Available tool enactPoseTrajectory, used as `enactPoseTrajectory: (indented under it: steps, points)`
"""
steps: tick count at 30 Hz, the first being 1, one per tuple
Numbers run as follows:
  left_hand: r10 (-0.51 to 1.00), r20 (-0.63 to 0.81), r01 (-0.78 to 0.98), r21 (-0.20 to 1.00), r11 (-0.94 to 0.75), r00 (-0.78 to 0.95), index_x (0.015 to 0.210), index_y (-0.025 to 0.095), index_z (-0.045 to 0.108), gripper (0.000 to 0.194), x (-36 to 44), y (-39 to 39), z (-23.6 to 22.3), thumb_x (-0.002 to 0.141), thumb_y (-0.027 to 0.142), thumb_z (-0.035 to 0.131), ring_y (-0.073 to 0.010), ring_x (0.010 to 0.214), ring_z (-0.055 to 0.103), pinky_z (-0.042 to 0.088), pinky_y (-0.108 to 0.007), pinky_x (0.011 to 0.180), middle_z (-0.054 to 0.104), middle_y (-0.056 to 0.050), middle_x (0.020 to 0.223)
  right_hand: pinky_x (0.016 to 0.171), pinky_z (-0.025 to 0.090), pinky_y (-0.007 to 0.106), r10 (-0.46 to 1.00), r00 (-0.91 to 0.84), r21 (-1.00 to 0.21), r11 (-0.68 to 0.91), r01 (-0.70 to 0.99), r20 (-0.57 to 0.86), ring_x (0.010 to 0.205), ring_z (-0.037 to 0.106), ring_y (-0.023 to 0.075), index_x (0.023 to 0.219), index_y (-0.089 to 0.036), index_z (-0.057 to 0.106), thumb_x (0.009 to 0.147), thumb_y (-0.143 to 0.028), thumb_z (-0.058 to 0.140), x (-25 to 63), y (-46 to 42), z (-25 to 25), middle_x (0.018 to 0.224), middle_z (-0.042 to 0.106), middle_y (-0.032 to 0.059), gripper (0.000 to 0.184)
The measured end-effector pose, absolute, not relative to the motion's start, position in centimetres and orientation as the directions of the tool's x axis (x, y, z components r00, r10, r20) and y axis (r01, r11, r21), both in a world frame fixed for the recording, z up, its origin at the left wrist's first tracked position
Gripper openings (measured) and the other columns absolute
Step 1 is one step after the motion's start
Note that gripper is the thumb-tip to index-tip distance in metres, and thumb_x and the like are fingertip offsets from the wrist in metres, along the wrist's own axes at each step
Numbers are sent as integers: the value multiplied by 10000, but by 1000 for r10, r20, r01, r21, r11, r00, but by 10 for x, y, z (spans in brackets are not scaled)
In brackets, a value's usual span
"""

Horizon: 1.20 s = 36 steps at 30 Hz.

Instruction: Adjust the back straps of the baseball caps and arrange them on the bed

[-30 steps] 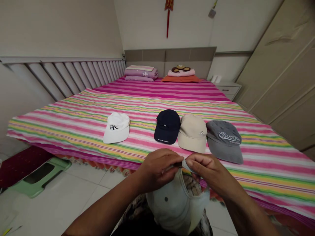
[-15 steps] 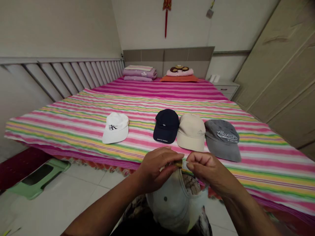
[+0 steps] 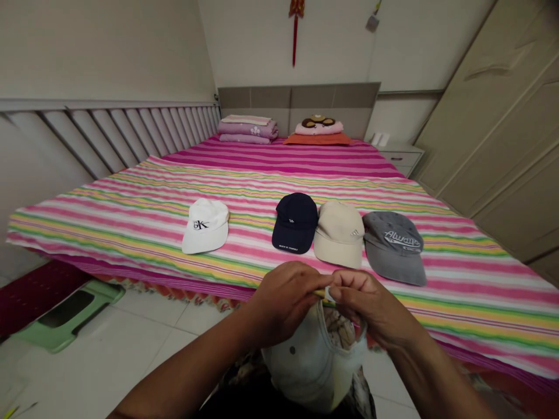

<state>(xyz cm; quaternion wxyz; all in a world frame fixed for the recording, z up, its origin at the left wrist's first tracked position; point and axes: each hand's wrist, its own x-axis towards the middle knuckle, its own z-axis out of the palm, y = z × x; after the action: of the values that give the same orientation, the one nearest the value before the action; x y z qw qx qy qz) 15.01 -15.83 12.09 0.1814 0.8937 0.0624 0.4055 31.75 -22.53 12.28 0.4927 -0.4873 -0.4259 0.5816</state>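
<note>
A pale cream cap (image 3: 312,364) hangs upside down below my hands, near my body. My left hand (image 3: 283,299) and my right hand (image 3: 367,305) are both closed in a pinch on its back strap, where a small buckle shows between my fingertips. On the striped bed (image 3: 131,209) in front of me lie a white cap (image 3: 205,226) with a black logo, a navy cap (image 3: 296,222), a beige cap (image 3: 339,233) and a grey cap (image 3: 394,245) with white lettering. The navy, beige and grey caps lie side by side, touching.
Folded purple blankets (image 3: 248,129) and a pillow with a plush toy (image 3: 318,130) lie at the headboard. A green plastic stool (image 3: 65,314) stands on the tiled floor at the left. A wardrobe (image 3: 502,128) is at the right, a nightstand (image 3: 399,156) beside the bed.
My two hands have drawn closer together on the cap's strap, and the cap has shifted slightly. The caps on the bed have not moved.
</note>
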Motion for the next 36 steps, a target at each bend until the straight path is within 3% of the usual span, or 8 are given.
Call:
enactPoseTrajectory:
  steps: [3, 8, 15, 18, 21, 24, 31, 36]
  points:
    - [258, 697, -8, 354, -935, 669, 1128, 188, 503, 284, 151, -159, 121, 848, 170, 459, -167, 864, 563, 456, -360, 826, 620, -68, 912, 343, 146, 181, 988, -41, -975, -152, -162, -147, 341, 239, 27, 602, -152, 537, 648, -396, 683, 318, -225, 122, 389, 381, -87, 288]
    - [330, 722, -72, 464, -883, 608, 1138, 193, 497, 324, 150, -156, 121, 817, 205, 540, -149, 839, 595, 423, -390, 909, 651, -56, 912, 363, 153, 185, 992, -33, -981, -126, -150, -123, 361, 245, 26, 588, -149, 532, 657, -397, 670, 319, -225, 120, 413, 383, -81, 293]
    - [305, 660, 20, 403, -915, 686, 1131, 206, 507, 323, 145, -157, 131, 811, 192, 549, -135, 859, 629, 341, -415, 1010, 681, -31, 931, 363, 169, 187, 992, -49, -987, -120, -103, -115, 375, 258, 34, 583, -148, 546, 656, -394, 674, 319, -224, 123, 433, 395, -72, 287]
    - [340, 671, -35, 479, -877, 659, 1125, 207, 527, 345, 146, -156, 128, 787, 200, 591, -141, 856, 637, 363, -403, 998, 684, -38, 942, 361, 156, 188, 993, -55, -985, -107, -133, -100, 358, 259, 32, 586, -147, 546, 669, -390, 673, 317, -224, 122, 412, 396, -74, 287]
    - [472, 627, -140, 680, -719, 620, 1174, 197, 516, 450, 148, -152, 119, 746, 236, 649, -162, 855, 637, 467, -344, 869, 672, -70, 968, 371, 159, 190, 995, -55, -980, -91, -176, -82, 357, 266, 34, 605, -148, 547, 692, -412, 663, 314, -224, 119, 404, 404, -71, 301]
    - [542, 542, -204, 802, -561, 641, 1061, 160, 598, 365, 150, -147, 111, 720, 265, 674, -188, 872, 621, 492, -304, 761, 654, -99, 947, 379, 176, 192, 997, -26, -979, -74, -191, -71, 374, 282, 44, 632, -146, 560, 687, -427, 672, 313, -225, 117, 420, 415, -65, 307]
    - [550, 522, -181, 812, -555, 652, 909, 131, 630, 217, 152, -143, 107, 738, 264, 642, -170, 810, 596, 442, -347, 830, 636, -79, 841, 429, 296, 198, 995, -54, -985, -94, -145, -87, 443, 406, 77, 696, -145, 575, 708, -441, 645, 321, -227, 113, 512, 512, -24, 304]
    - [570, 483, -211, 853, -477, 665, 861, 131, 614, 218, 157, -143, 101, 710, 282, 652, -155, 753, 575, 443, -353, 821, 615, -62, 795, 399, 240, 183, 994, -35, -972, -113, -205, -108, 398, 341, 51, 639, -154, 538, 709, -388, 663, 316, -227, 113, 469, 471, -49, 275]
